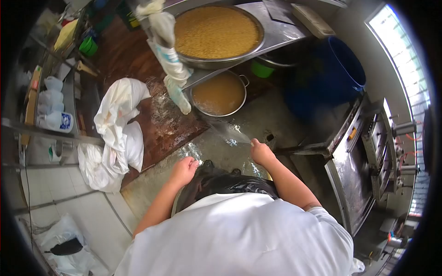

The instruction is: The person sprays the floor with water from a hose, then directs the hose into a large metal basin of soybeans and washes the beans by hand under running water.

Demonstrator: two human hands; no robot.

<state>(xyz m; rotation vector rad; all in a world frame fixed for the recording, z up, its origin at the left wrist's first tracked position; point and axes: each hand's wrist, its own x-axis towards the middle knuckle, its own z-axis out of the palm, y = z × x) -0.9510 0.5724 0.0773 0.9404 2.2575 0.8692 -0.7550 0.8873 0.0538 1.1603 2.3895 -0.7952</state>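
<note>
My left hand is closed, fingers curled, beside the black plastic apron at my waist; what it grips, if anything, is too small to make out. Farther right, my right hand pinches the end of a thin translucent strip. This strip slants up and left over the wet floor, towards a metal pot of cloudy brownish liquid. Above the pot, a wide metal basin full of yellow grains rests on a metal table.
White sacks lie at the left on reddish-brown flooring. A wrapped post stands beside the basin. At the right are a blue barrel and metal machinery. A shelf with white containers is far left.
</note>
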